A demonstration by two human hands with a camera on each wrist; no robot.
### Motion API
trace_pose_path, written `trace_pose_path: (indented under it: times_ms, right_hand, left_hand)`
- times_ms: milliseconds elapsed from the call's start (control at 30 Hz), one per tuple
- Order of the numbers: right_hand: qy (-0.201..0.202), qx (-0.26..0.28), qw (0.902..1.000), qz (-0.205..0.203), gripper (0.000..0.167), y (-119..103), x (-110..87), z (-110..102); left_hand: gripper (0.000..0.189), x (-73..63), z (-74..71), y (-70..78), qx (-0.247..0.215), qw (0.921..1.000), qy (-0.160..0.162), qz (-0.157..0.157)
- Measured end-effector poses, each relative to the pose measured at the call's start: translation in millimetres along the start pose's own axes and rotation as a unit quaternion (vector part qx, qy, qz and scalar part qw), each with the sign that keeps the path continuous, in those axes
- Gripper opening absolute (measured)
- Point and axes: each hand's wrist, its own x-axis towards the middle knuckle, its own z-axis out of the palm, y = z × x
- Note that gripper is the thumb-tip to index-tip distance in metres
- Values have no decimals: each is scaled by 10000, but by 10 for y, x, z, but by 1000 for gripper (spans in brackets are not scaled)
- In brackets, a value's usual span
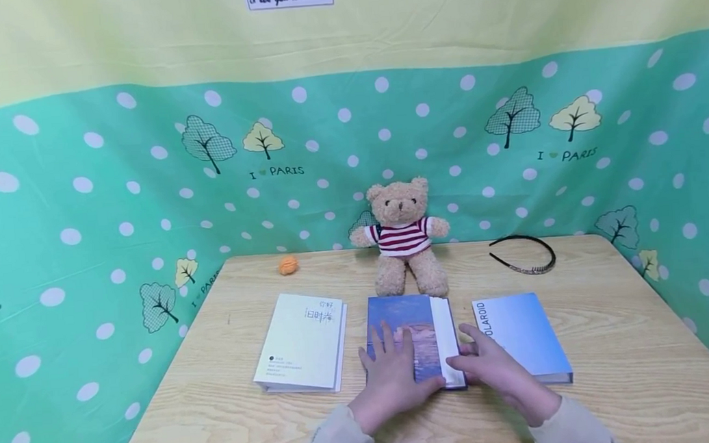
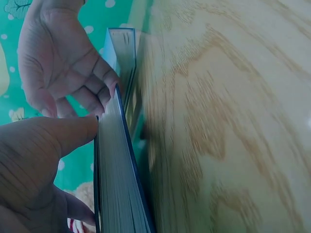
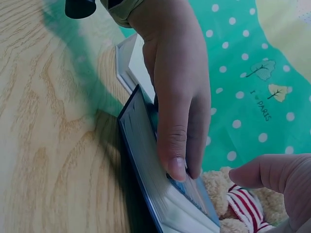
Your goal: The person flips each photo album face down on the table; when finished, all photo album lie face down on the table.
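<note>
A thick book with a blue and pink painted cover lies at the table's middle, a white strip down its right side. My left hand rests on the cover, fingers spread, thumb near the front edge. At the book's right edge is my right hand. In the left wrist view its fingertips touch the edge of the page block, and its thumb stands apart from the cover. Right of the book lies a blue book lettered POLAROID; left of it lies a white book.
Behind the book a teddy bear in a striped shirt sits against the green dotted cloth. A black headband lies at the back right, a small orange thing at the back left. The wooden table runs under everything.
</note>
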Motion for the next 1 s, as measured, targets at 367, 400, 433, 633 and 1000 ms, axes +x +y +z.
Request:
trace_pose_path:
  times_ms: [367,400,433,633,1000]
  right_hand:
    - [-87,126,9998,-143,82,-2,-21,-35]
    - [-84,116,9998,-157,82,-1,-23,-39]
    - [-81,112,9997,-176,82,-1,-22,-42]
    - [-30,100,9997,-203,82,-7,-30,-65]
    - [-15,277,9991,-313,79,-10,-53,-75]
  left_hand:
    - [102,10,-1,81,51,9999,-106,-5]
    - [102,10,-8,83,35,9999,-123,-2]
    - [103,10,-14,84,6,9999,-148,-1]
    - [108,21,-30,110,-106,9996,-273,-39]
    - [113,7,-3,176,12,9996,-287,-10]
